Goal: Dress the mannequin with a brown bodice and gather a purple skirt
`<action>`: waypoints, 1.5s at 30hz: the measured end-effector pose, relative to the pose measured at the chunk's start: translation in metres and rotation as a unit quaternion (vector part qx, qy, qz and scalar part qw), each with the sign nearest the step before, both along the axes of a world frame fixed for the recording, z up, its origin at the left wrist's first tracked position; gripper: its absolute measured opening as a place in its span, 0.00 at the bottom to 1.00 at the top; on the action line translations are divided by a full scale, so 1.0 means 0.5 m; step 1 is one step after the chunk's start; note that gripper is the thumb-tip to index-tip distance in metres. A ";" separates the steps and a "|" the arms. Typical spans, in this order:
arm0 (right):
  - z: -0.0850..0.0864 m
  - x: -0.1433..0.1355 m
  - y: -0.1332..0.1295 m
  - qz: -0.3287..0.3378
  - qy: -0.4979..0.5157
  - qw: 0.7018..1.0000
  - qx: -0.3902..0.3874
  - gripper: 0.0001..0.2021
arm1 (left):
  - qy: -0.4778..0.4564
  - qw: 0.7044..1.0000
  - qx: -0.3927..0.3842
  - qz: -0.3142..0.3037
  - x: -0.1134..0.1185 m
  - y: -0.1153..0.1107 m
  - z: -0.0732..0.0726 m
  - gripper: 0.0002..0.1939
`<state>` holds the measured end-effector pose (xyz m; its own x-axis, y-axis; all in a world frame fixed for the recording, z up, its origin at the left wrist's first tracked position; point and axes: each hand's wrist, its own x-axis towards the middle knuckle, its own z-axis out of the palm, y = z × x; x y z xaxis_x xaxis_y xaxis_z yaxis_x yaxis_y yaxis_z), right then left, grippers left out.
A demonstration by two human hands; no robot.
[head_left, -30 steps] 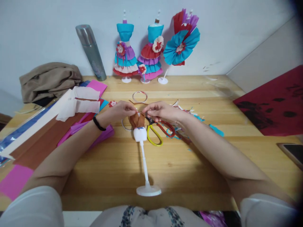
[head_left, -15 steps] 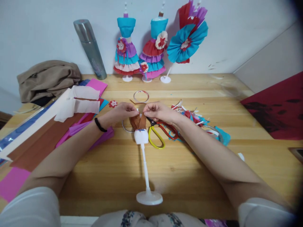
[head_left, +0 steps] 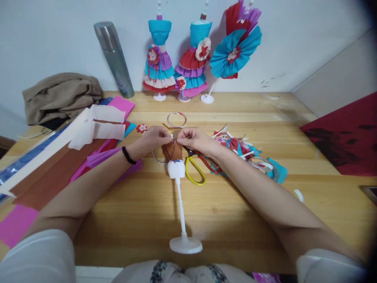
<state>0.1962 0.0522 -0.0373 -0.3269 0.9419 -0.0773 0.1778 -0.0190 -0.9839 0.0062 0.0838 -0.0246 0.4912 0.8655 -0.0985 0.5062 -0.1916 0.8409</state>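
Note:
A small white dress-form mannequin (head_left: 176,170) lies tipped away from me, its round base towards my body. Brown crepe paper (head_left: 172,152) wraps its upper part. My left hand (head_left: 153,138) pinches the paper's upper left edge, close to the mannequin's neck. On the other side my right hand (head_left: 198,140) is closed in a pinch on the paper's right edge, and the two edges now meet in the middle. Just right of the mannequin are scissors (head_left: 195,171) with one yellow and one red handle; their blades are partly hidden under my right hand.
Crepe paper sheets (head_left: 55,169) cover the left side, near a red-and-white paper flower (head_left: 141,128). A tape roll (head_left: 177,114) lies ahead. Paper scraps (head_left: 241,147) are heaped right. Behind stand a flask (head_left: 114,63) and dressed mannequins (head_left: 160,70); a brown cloth (head_left: 61,96) is far left.
My right hand has moved slightly left, towards my left hand. The V-shaped gap between the brown paper's edges has closed. The whole view has shifted a little.

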 end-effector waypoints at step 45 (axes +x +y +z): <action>-0.004 -0.008 -0.007 -0.010 -0.159 0.976 0.151 0.06 | -0.013 0.999 -0.013 -0.045 -0.009 0.000 0.000 0.04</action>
<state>0.1920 0.0490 -0.0392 -0.3135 0.9433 0.1092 0.4783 0.2562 -0.8400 0.0020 0.0841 -0.0248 0.5702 0.8144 -0.1078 0.4663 -0.2129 0.8586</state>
